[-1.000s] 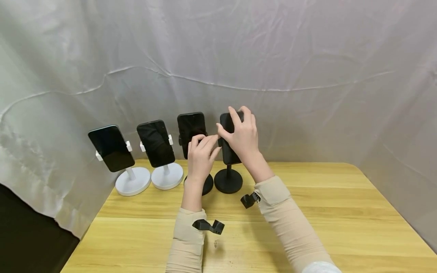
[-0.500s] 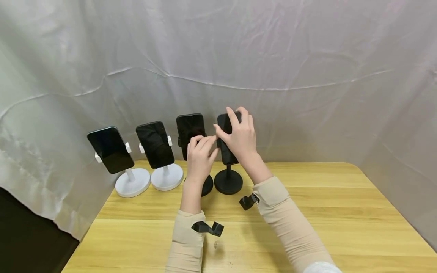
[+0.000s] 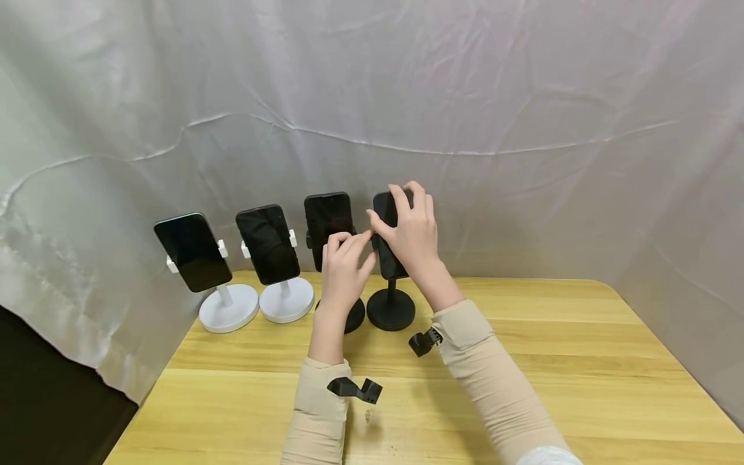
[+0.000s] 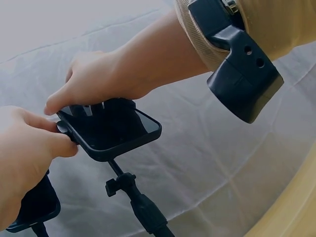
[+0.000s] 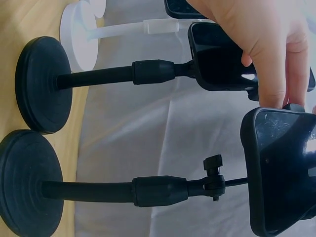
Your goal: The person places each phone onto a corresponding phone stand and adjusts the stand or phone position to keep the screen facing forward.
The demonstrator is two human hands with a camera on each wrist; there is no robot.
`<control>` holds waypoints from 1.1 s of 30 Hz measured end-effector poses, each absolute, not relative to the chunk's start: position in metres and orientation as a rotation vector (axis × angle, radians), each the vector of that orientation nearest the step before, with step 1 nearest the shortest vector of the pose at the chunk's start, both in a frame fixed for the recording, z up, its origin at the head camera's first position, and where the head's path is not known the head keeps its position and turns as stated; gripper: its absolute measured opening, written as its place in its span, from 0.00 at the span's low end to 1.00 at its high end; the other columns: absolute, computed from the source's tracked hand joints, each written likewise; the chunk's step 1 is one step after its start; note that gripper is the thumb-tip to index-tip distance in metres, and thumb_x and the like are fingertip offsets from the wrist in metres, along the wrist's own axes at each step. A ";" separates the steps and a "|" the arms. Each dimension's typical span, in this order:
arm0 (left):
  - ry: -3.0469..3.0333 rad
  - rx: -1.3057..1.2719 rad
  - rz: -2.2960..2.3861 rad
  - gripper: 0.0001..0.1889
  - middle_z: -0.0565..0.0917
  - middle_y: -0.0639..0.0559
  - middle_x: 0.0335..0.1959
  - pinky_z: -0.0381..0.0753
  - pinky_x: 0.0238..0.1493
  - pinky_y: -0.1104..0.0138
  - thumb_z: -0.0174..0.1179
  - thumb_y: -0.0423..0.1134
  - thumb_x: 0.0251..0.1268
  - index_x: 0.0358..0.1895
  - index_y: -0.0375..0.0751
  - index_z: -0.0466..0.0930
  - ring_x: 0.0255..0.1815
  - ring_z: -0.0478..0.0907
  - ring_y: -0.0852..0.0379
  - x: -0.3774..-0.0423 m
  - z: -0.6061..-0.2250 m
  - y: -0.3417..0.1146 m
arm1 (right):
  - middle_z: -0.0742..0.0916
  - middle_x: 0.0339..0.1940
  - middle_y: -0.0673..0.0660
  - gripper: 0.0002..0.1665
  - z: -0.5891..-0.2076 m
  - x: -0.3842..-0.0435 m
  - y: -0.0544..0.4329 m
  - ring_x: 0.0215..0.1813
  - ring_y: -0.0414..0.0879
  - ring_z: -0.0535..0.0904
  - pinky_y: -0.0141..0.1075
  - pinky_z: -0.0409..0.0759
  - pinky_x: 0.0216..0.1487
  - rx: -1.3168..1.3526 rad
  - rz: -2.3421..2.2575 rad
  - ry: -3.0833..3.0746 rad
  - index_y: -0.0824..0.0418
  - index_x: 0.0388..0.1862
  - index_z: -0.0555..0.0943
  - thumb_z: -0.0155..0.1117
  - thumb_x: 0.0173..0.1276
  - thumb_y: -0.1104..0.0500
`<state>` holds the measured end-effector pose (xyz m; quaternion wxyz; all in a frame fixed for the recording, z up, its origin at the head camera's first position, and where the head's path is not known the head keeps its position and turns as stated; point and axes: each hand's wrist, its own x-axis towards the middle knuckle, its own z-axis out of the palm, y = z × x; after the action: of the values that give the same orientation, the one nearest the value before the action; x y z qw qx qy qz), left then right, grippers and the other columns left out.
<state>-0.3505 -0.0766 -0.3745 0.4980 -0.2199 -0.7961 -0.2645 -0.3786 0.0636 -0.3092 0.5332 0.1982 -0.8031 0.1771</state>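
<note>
The rightmost phone (image 3: 389,257) stands upright in a black phone stand (image 3: 391,311) in the head view. My right hand (image 3: 414,234) holds this phone from the front, thumb at its left edge and fingers over the upper part. My left hand (image 3: 343,268) is at the same left edge. In the left wrist view, its thumb and fingers pinch the stand's black side clamp (image 4: 64,129). Behind my left hand, a second phone (image 3: 328,213) sits in another black stand (image 3: 356,316), partly covered. The right wrist view shows both black stands' poles, with an adjusting knob (image 5: 213,162) on the nearer.
Two more phones, a tilted one (image 3: 193,252) and its neighbour (image 3: 268,245), sit in white stands (image 3: 228,310) to the left. All stand on a wooden table (image 3: 552,361) before a grey curtain (image 3: 494,97). A dark area (image 3: 52,387) lies beyond the table's left edge.
Both hands keep almost the same place at the rightmost phone. The whole head view shifts slightly; no phone or stand visibly changes position.
</note>
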 end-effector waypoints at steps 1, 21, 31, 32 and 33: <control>-1.929 -0.539 -0.648 0.16 0.88 0.49 0.46 0.72 0.44 0.57 0.65 0.36 0.62 0.53 0.42 0.84 0.48 0.73 0.49 -0.351 -0.375 -0.077 | 0.78 0.53 0.67 0.31 -0.309 -0.379 0.064 0.41 0.61 0.73 0.47 0.78 0.43 0.472 0.427 -1.916 0.64 0.55 0.79 0.66 0.64 0.42; -1.920 -0.578 -0.761 0.20 0.88 0.48 0.46 0.68 0.47 0.56 0.64 0.45 0.63 0.57 0.42 0.82 0.45 0.71 0.50 -0.352 -0.377 -0.079 | 0.77 0.54 0.66 0.32 -0.310 -0.381 0.061 0.43 0.60 0.73 0.47 0.79 0.44 0.456 0.461 -1.944 0.63 0.56 0.78 0.66 0.63 0.40; -1.887 -0.561 -0.744 0.18 0.88 0.48 0.45 0.68 0.47 0.55 0.65 0.43 0.63 0.54 0.40 0.84 0.44 0.71 0.49 -0.351 -0.377 -0.076 | 0.77 0.53 0.66 0.32 -0.310 -0.380 0.060 0.42 0.60 0.72 0.46 0.78 0.42 0.444 0.450 -1.949 0.63 0.55 0.78 0.66 0.63 0.40; -1.883 -0.560 -0.741 0.18 0.88 0.48 0.45 0.68 0.47 0.55 0.65 0.43 0.62 0.54 0.40 0.84 0.44 0.71 0.49 -0.351 -0.377 -0.076 | 0.77 0.53 0.66 0.32 -0.310 -0.380 0.060 0.41 0.60 0.72 0.46 0.78 0.42 0.443 0.449 -1.950 0.63 0.55 0.78 0.66 0.63 0.40; -1.882 -0.559 -0.739 0.18 0.88 0.48 0.45 0.69 0.47 0.55 0.65 0.43 0.63 0.53 0.40 0.84 0.44 0.71 0.49 -0.351 -0.377 -0.075 | 0.77 0.53 0.66 0.32 -0.310 -0.380 0.060 0.41 0.60 0.72 0.46 0.78 0.41 0.441 0.448 -1.950 0.63 0.55 0.78 0.66 0.63 0.40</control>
<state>-0.3513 -0.0755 -0.3769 0.4987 -0.2310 -0.7776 -0.3053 -0.3796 0.0596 -0.3099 0.5195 0.1838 -0.8133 0.1866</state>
